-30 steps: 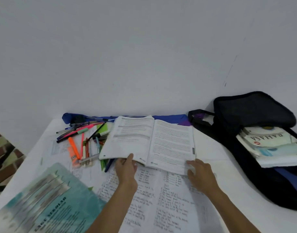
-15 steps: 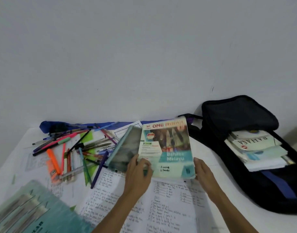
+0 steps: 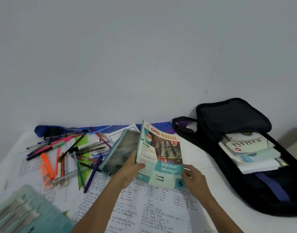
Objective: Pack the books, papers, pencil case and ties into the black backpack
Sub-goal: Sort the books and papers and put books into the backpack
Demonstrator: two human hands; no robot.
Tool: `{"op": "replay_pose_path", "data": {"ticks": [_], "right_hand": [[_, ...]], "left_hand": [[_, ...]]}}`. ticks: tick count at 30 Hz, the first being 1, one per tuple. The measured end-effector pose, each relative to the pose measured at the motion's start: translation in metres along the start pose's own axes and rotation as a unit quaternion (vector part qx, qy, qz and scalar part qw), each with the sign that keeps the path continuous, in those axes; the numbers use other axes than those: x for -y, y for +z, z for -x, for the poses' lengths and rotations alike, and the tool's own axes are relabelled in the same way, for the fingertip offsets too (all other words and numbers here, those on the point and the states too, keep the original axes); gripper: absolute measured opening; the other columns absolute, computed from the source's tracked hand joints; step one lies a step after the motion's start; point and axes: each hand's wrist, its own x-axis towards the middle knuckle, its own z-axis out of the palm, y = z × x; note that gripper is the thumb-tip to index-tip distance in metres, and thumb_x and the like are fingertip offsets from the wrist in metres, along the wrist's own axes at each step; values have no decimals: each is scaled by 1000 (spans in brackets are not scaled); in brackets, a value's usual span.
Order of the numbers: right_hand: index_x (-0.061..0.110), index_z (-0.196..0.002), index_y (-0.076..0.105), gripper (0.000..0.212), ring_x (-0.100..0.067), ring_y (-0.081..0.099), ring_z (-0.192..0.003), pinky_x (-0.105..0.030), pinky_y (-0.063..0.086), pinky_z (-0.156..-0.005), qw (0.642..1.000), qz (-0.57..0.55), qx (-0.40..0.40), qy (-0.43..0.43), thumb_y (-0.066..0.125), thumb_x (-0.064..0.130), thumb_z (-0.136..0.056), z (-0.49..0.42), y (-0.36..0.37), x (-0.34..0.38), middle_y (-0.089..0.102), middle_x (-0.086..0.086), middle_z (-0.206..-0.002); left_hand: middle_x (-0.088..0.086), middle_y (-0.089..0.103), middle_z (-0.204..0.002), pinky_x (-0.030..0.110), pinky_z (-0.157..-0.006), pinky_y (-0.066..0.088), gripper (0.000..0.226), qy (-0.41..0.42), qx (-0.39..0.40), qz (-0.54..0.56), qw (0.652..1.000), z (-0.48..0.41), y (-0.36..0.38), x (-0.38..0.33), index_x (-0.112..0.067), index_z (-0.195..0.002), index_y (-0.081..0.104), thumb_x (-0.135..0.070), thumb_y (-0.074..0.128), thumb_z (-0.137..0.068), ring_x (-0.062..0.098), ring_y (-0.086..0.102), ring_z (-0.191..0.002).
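A teal workbook [image 3: 163, 155] titled "OMG Modul Bahasa Melayu" is closed and lifted off the table at the middle. My left hand [image 3: 130, 170] grips its spine edge, thumb on the cover. At the book's lower right corner, my right hand [image 3: 194, 179] pinches the edge. The black backpack [image 3: 265, 190] lies open at the right with several books [image 3: 250, 148] inside. Handwritten papers [image 3: 147, 207] lie under my arms. A blue tie [image 3: 63, 129] stretches along the wall.
Several loose pens and highlighters [image 3: 67, 158] are scattered at the left on printed sheets. A teal book [image 3: 23, 214], blurred, lies at the near left corner. The white wall stands right behind the table.
The workbook lay open on the table a second ago; both hands have folded it closed and raised it. The view has shifted left and slightly down.
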Motion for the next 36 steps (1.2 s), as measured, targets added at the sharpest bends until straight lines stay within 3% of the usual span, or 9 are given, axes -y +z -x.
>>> {"op": "replay_pose_path", "data": {"ticks": [4,8,12,16,19,22,26,29,36], "right_hand": [[27,-127,49,28,-11,70,-90,-26,56,-67,996,-80,30,31,57,26,-100,-2,-10,4,69,-3,-123],[22,-148,34,81,-22,67,-107,-41,56,-85,979,-202,10,30,67,52,-80,-9,-32,18,64,-9,-127],[24,-146,40,61,-26,64,-106,-40,51,-78,942,-337,5,6,62,41,-92,-10,-75,42,66,-8,-118],[14,-125,64,62,-25,66,-89,-38,55,-71,937,-311,157,8,73,53,-78,7,-117,55,68,-12,-94],[4,-116,69,79,-29,71,-82,-38,58,-74,915,-268,294,74,93,46,-53,21,-129,54,72,-20,-100],[4,-107,69,79,-32,72,-80,-40,60,-74,893,-256,342,140,101,32,-40,37,-129,44,73,-22,-99],[-1,-119,58,87,-39,72,-83,-46,60,-71,869,-362,296,159,100,15,-44,55,-123,11,70,-28,-104],[-3,-124,55,90,-44,71,-82,-49,60,-67,837,-448,266,167,96,1,-43,67,-131,-12,68,-34,-106],[-2,-123,58,102,-45,71,-73,-50,60,-63,817,-502,178,220,100,6,-30,79,-196,-74,66,-35,-108]], "left_hand": [[1,68,-122,52,-93,53,58,81,30,43,995,20,-2,-1,-33,-135,47,5,55,-92,27,65,-112],[9,68,-123,46,-87,55,54,104,88,91,986,47,-16,-12,-25,-133,50,6,54,-90,32,65,-111],[18,62,-129,50,-91,54,55,89,160,94,979,66,-37,-17,-17,-139,47,3,59,-89,40,60,-116],[26,60,-129,47,-85,58,65,61,232,98,966,78,-50,-25,-13,-135,56,-2,75,-73,42,63,-110],[26,62,-126,41,-77,60,56,38,277,96,955,82,-49,-32,-14,-133,58,-1,67,-79,36,68,-102],[24,50,-140,49,-92,51,66,63,276,188,941,74,-36,-29,-14,-141,50,-34,72,-81,37,57,-119],[13,68,-114,43,-91,51,40,109,193,213,951,64,5,-20,-18,-124,66,-41,51,-94,29,64,-106],[24,61,-126,48,-85,55,40,122,212,212,946,52,37,-19,-6,-132,55,-25,52,-97,37,63,-107],[29,64,-114,38,-69,57,36,103,202,113,967,21,139,-28,-6,-129,57,-22,49,-99,34,67,-86]]}}
